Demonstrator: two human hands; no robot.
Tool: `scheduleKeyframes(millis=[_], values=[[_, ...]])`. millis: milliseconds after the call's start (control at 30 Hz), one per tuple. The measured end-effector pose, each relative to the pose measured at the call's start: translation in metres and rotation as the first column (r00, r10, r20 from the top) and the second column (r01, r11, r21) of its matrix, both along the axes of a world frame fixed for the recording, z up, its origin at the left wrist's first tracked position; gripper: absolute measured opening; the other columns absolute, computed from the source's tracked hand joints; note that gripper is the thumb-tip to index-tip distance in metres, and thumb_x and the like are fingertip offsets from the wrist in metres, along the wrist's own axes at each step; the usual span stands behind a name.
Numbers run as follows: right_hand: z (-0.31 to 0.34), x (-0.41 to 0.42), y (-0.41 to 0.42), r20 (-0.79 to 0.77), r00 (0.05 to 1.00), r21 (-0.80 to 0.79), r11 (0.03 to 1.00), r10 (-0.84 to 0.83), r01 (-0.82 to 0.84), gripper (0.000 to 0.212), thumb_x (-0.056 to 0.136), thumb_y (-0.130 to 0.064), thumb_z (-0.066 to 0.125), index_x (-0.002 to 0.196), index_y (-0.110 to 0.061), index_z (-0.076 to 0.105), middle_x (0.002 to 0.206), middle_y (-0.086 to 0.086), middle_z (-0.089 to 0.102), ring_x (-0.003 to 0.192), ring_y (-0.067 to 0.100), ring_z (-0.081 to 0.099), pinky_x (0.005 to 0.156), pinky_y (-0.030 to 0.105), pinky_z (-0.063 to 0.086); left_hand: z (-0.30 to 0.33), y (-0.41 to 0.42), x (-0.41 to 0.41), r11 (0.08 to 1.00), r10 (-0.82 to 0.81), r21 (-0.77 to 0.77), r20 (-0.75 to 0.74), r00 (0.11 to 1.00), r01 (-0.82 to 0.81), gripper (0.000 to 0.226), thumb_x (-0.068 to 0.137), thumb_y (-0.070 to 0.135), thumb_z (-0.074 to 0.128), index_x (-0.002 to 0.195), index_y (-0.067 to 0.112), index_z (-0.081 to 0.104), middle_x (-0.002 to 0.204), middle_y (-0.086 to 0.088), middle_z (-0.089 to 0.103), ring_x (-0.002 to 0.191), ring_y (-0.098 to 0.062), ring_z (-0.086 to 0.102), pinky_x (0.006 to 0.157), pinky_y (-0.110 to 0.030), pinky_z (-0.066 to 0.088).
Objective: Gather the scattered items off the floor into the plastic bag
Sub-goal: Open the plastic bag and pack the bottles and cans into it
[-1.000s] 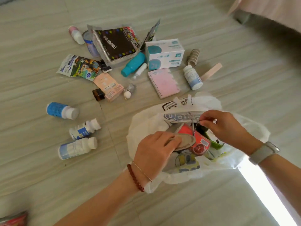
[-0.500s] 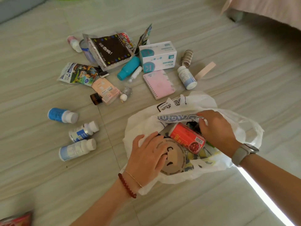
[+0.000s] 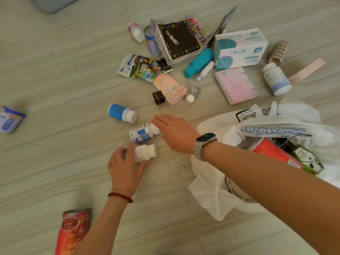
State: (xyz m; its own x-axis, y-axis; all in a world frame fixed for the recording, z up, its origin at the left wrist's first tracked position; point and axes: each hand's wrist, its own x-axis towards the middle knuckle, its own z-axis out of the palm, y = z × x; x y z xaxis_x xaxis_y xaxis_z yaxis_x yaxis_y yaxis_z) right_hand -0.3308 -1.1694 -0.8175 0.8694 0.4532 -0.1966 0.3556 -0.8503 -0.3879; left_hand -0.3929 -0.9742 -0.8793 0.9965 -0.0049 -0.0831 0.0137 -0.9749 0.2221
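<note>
Plastic bag (image 3: 207, 188) lies open on floor (image 3: 55, 162), right side. Left hand (image 3: 124, 165) fingers curled round white bottle (image 3: 145, 152). Right hand (image 3: 176, 133) fingers straight, apart, over blue-label bottle (image 3: 140, 135).

Pill bottle (image 3: 122, 113), blue label, white cap; plastic bag (image 3: 211, 192), white; notebook (image 3: 234, 85), pink; flask (image 3: 197, 62), teal; box (image 3: 241, 48), white with teal circles; jar (image 3: 158, 97), brown; canister (image 3: 72, 230), red; floor (image 3: 55, 70), grey-green streaks

"60" on white-teal box (image 3: 241, 49); QR codes on plastic bag (image 3: 211, 190).
</note>
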Motion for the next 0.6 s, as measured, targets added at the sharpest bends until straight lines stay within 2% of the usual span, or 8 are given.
scheduleKeyframes(millis=[100, 167, 233, 300, 433, 533, 600], values=[[-0.023, 0.016, 0.028, -0.133, 0.991, -0.010, 1.000, -0.007, 0.005, 0.058, 0.096, -0.018, 0.041, 0.145, -0.019, 0.011, 0.156, 0.000, 0.008, 0.143, 0.020, 0.007, 0.113, 0.044, 0.021, 0.000, 0.004, -0.005, 0.997, 0.035, -0.073, -0.003, 0.999, -0.035, 0.059, 0.060, 0.030, 0.083, 0.109, 0.007, 0.059, 0.098, -0.021, 0.055, 0.090, -0.038, 0.055, 0.074, -0.047, 0.047], [-0.037, 0.016, 0.038, -0.162, 0.985, -0.001, 0.998, -0.056, 0.056, 0.056, 0.095, -0.026, 0.041, 0.144, -0.021, 0.015, 0.153, 0.004, 0.020, 0.140, 0.023, 0.017, 0.109, 0.044, 0.027, 0.000, 0.009, -0.008, 0.991, 0.031, -0.126, -0.035, 0.999, -0.035, 0.052, 0.061, 0.031, 0.082, 0.101, 0.006, 0.060, 0.095, -0.015, 0.059, 0.086, -0.034, 0.059, 0.075, -0.043, 0.047], [-0.047, 0.013, 0.040, -0.132, 0.982, -0.003, 0.991, -0.136, 0.137, 0.056, 0.092, -0.030, 0.045, 0.142, -0.020, 0.021, 0.142, 0.008, 0.035, 0.129, 0.026, 0.033, 0.097, 0.042, 0.035, 0.000, 0.017, -0.012, 0.974, 0.066, -0.210, -0.111, 0.992, -0.088, 0.051, 0.065, 0.033, 0.079, 0.102, 0.005, 0.058, 0.094, -0.011, 0.063, 0.086, -0.031, 0.060, 0.077, -0.043, 0.047], [-0.053, 0.010, 0.039, -0.118, 0.975, -0.007, 0.982, -0.187, 0.188, 0.057, 0.090, -0.030, 0.049, 0.139, -0.018, 0.025, 0.131, 0.012, 0.041, 0.119, 0.028, 0.040, 0.091, 0.039, 0.038, 0.001, 0.026, -0.019, 0.941, 0.132, -0.295, -0.124, 0.983, -0.164, 0.051, 0.065, 0.030, 0.080, 0.102, 0.004, 0.057, 0.093, -0.012, 0.063, 0.085, -0.031, 0.060, 0.075, -0.041, 0.048], [-0.043, 0.002, 0.031, -0.171, 0.968, 0.173, 0.961, -0.186, 0.215, 0.054, 0.088, -0.022, 0.051, 0.138, -0.014, 0.030, 0.123, 0.015, 0.041, 0.106, 0.029, 0.047, 0.090, 0.035, 0.042, 0.022, 0.024, -0.030, 0.771, 0.396, -0.521, -0.060, 0.916, -0.367, 0.047, 0.067, 0.021, 0.079, 0.103, 0.012, 0.050, 0.092, -0.002, 0.056, 0.085, -0.025, 0.058, 0.071, -0.028, 0.041], [-0.013, -0.005, 0.015, -0.142, 0.968, 0.358, 0.901, -0.209, 0.247, 0.051, 0.088, -0.018, 0.053, 0.136, -0.013, 0.037, 0.119, 0.011, 0.040, 0.089, 0.019, 0.048, 0.083, 0.028, 0.044, 0.045, 0.011, -0.022, 0.666, 0.461, -0.664, 0.007, 0.887, -0.340, 0.048, 0.066, 0.032, 0.075, 0.104, 0.023, 0.046, 0.089, 0.011, 0.055, 0.082, -0.017, 0.058, 0.068, -0.022, 0.043], [0.010, -0.013, -0.006, -0.122, 0.964, 0.454, 0.851, -0.235, 0.264, 0.051, 0.086, -0.018, 0.057, 0.133, -0.012, 0.039, 0.114, 0.003, 0.041, 0.089, 0.013, 0.046, 0.077, 0.022, 0.045, 0.062, -0.005, -0.013, 0.601, 0.423, -0.750, 0.006, 0.906, -0.276, 0.049, 0.063, 0.046, 0.067, 0.103, 0.030, 0.044, 0.092, 0.024, 0.053, 0.079, -0.003, 0.059, 0.066, -0.027, 0.049]])
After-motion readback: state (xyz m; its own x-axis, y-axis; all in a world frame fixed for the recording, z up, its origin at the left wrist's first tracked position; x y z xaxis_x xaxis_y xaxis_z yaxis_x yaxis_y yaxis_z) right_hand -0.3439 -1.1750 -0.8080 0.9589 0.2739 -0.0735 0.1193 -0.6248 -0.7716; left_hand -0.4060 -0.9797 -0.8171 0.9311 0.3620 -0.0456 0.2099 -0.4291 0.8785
